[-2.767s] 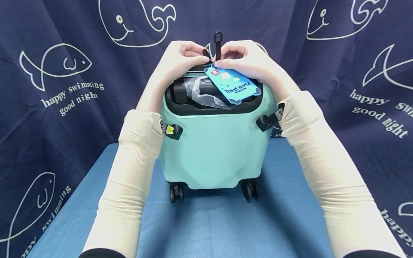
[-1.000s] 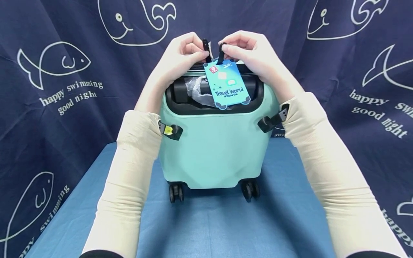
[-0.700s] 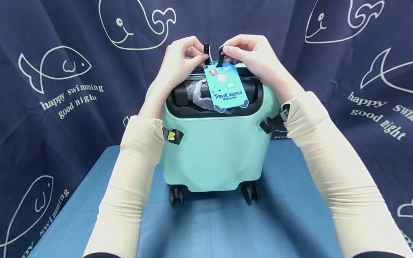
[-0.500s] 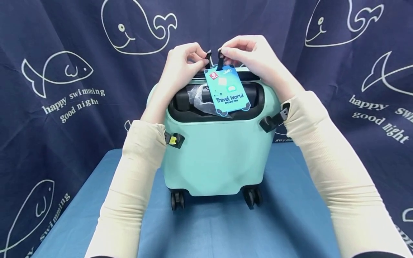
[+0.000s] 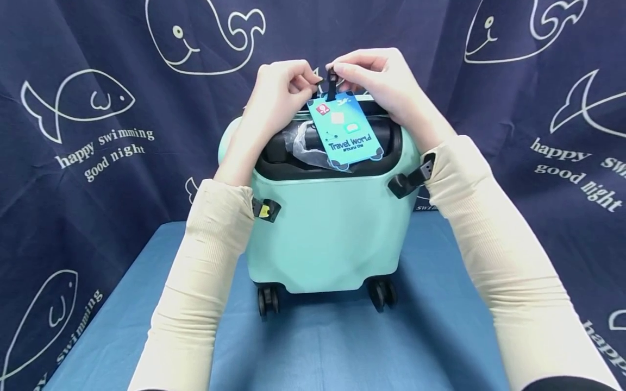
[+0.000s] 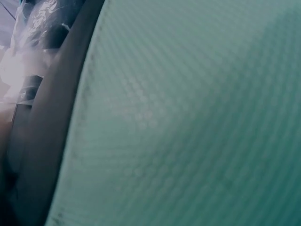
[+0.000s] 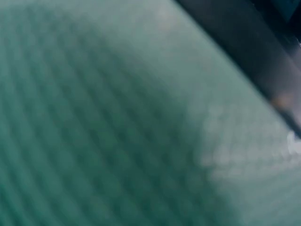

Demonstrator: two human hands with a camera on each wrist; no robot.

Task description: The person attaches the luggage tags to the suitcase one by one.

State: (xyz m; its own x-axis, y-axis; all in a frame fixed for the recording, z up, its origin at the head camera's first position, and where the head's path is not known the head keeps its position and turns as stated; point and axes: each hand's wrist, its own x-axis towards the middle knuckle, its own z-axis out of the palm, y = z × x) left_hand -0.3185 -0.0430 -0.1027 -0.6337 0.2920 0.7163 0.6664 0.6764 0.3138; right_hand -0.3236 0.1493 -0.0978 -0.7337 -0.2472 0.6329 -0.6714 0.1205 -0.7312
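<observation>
Fish-print curtains [image 5: 110, 32] around a blue-covered table [image 5: 318, 347] suggest a makeshift studio.

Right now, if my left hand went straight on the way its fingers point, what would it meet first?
Most likely the black strap end in your right hand, above the blue tag, then that hand itself; how they line up in depth is unclear.

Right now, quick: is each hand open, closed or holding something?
Left hand: closed, pinching one strap end.
Right hand: closed, pinching the other strap end, above the tag.
</observation>
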